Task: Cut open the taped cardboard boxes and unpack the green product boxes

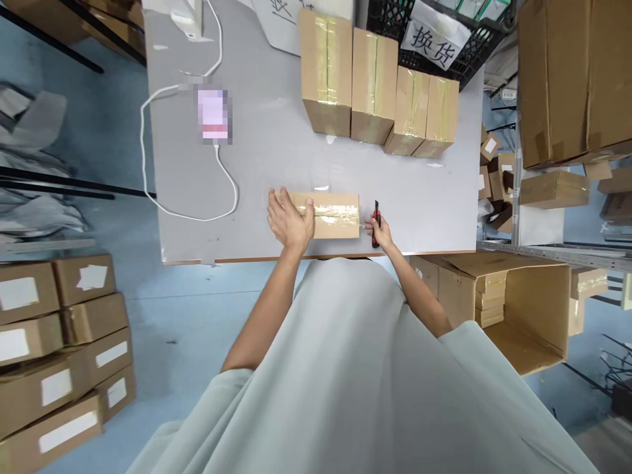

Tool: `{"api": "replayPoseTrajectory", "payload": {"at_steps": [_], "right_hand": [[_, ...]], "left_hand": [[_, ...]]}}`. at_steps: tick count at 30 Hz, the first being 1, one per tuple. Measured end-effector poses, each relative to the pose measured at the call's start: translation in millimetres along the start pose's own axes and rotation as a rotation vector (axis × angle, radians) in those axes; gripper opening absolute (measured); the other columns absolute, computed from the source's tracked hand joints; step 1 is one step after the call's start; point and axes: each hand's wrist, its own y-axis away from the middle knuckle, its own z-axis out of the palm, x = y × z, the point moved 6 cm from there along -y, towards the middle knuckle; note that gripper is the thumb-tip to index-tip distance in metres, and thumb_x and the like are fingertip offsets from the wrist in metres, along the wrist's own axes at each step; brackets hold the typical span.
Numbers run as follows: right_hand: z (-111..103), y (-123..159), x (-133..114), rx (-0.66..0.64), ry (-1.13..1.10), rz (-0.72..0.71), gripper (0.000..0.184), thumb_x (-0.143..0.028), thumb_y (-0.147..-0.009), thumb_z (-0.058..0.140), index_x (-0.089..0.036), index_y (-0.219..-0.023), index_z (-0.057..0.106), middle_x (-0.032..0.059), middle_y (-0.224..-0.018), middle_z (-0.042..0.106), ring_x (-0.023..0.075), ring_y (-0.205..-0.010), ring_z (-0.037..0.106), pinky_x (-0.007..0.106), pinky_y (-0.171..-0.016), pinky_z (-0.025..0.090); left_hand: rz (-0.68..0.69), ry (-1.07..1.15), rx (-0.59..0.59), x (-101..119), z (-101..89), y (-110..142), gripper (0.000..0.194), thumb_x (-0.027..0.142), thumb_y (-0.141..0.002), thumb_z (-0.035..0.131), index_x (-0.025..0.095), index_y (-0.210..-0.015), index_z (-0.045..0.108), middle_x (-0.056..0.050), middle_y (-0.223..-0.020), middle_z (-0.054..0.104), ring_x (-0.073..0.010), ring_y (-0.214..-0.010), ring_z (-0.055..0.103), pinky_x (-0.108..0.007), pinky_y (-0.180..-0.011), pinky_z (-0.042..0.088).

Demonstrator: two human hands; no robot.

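A small brown cardboard box (338, 227), sealed with glossy clear tape along its top, lies lengthwise near the front edge of the grey table. Across its left end rests my left hand (291, 222), fingers stretched out and the thumb over the taped top. Just off the box's right end, my right hand (381, 234) is closed around a red and black utility knife (376, 220). The knife points away from me, and its tip is too small to tell whether blade shows.
Taped cartons (326, 72) stand in a row at the back of the table (266, 131), beside a black crate (390, 20). A white cable (143, 138) loops by a blurred device (214, 115) at left. An opened large carton (538, 309) sits right, stacked boxes (93, 316) left.
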Motion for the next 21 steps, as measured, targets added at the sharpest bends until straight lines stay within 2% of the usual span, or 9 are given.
{"api": "replayPoseTrajectory", "payload": {"at_steps": [3, 8, 10, 12, 15, 19, 21], "right_hand": [[23.1, -6.4, -5.1, -0.063, -0.119, 0.063, 0.041, -0.062, -0.106, 0.069, -0.028, -0.126, 0.06, 0.0095, -0.121, 0.082, 0.0182, -0.094, 0.079, 0.034, -0.089, 0.068], [48.3, -4.8, -19.9, -0.139, -0.018, 0.03, 0.054, -0.074, -0.104, 0.066, -0.026, -0.131, 0.067, 0.0027, -0.098, 0.077, 0.02, -0.087, 0.076, 0.034, -0.082, 0.068], [53.5, 0.6, -29.1, -0.138, 0.039, -0.025, 0.058, -0.076, -0.104, 0.064, -0.026, -0.131, 0.071, 0.0032, -0.097, 0.077, 0.0228, -0.092, 0.077, 0.036, -0.086, 0.069], [56.9, 7.3, -40.8, -0.14, 0.086, -0.115, 0.057, -0.074, -0.105, 0.063, -0.025, -0.132, 0.074, 0.0063, -0.108, 0.081, 0.0259, -0.108, 0.078, 0.04, -0.1, 0.068], [60.0, 16.7, -56.0, -0.137, 0.132, -0.216, 0.053, -0.068, -0.107, 0.063, -0.023, -0.132, 0.076, 0.0096, -0.129, 0.084, 0.0285, -0.129, 0.075, 0.045, -0.121, 0.06], [65.0, 25.8, -69.1, -0.136, 0.187, -0.217, 0.051, -0.06, -0.111, 0.059, -0.021, -0.136, 0.078, 0.0107, -0.134, 0.085, 0.0305, -0.132, 0.075, 0.049, -0.125, 0.057], [62.9, 34.0, -81.0, -0.129, 0.227, -0.263, 0.051, -0.056, -0.113, 0.058, -0.02, -0.144, 0.076, 0.0119, -0.143, 0.083, 0.0319, -0.141, 0.073, 0.05, -0.129, 0.055]], "left_hand": [[0.011, 0.003, -0.004, -2.8, -4.0, -2.5, 0.088, 0.06, -0.109, 0.056, 0.012, -0.181, 0.038, -0.028, -0.19, 0.028, -0.0494, -0.175, 0.029, -0.07, -0.142, 0.024], [0.019, 0.008, 0.019, -22.6, -18.0, -15.1, 0.085, 0.06, -0.109, 0.056, 0.011, -0.178, 0.043, -0.027, -0.185, 0.038, -0.0439, -0.174, 0.035, -0.063, -0.144, 0.028], [0.015, 0.011, 0.035, -30.8, -24.3, -20.5, 0.082, 0.06, -0.11, 0.053, 0.013, -0.177, 0.045, -0.025, -0.182, 0.044, -0.0405, -0.173, 0.039, -0.058, -0.144, 0.031], [0.015, 0.022, 0.041, -36.4, -28.5, -24.3, 0.08, 0.061, -0.111, 0.051, 0.014, -0.176, 0.046, -0.024, -0.18, 0.047, -0.0382, -0.171, 0.042, -0.057, -0.142, 0.034], [0.023, 0.034, 0.042, -40.4, -31.2, -27.0, 0.078, 0.063, -0.112, 0.049, 0.017, -0.176, 0.047, -0.023, -0.178, 0.05, -0.037, -0.169, 0.046, -0.057, -0.141, 0.037], [0.016, 0.028, 0.038, -49.8, -32.3, -30.9, 0.08, 0.067, -0.112, 0.048, 0.019, -0.176, 0.047, -0.023, -0.179, 0.049, -0.0367, -0.169, 0.047, -0.056, -0.141, 0.038], [-0.012, 0.051, 0.036, -57.8, -30.1, -32.9, 0.082, 0.069, -0.113, 0.045, 0.018, -0.177, 0.047, -0.023, -0.178, 0.05, -0.0357, -0.169, 0.047, -0.054, -0.142, 0.037]]}}
